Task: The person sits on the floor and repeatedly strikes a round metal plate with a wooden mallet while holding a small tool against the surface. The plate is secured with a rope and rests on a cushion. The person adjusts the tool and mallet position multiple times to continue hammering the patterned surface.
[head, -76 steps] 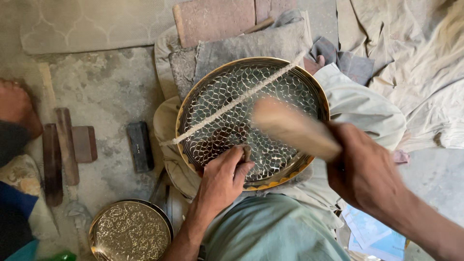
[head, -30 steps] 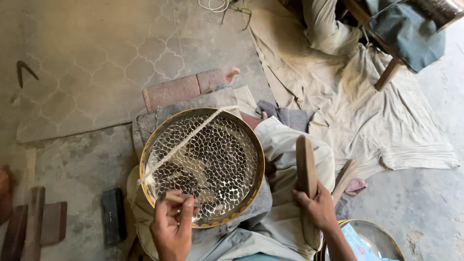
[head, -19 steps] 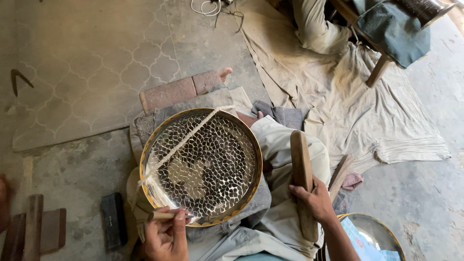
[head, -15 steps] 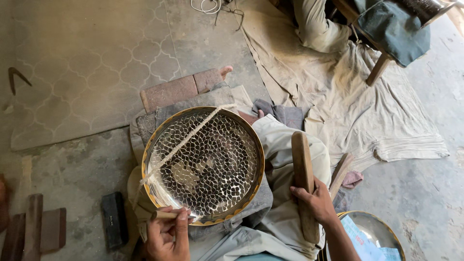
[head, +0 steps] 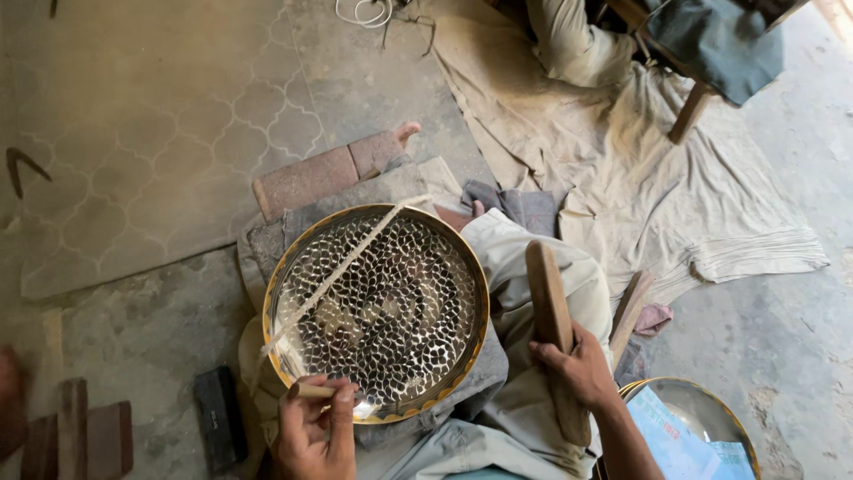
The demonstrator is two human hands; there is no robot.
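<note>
A round brass tray with a dark scale-like hammered pattern rests on my lap, a pale cord stretched across its left side. My left hand pinches a small punch tool against the tray's near rim. At the tray's right, my right hand grips a long wooden mallet, which is held upright over my knee and apart from the tray.
A brick lies beyond the tray on a patterned floor. A dusty cloth spreads at the right, with a stool leg on it. Another brass tray holding blue paper sits at bottom right. A dark block and wooden pieces lie at left.
My view tilted from the tray to take in more floor. The mallet came down from over the tray to my right knee. My left hand slid to the near rim.
</note>
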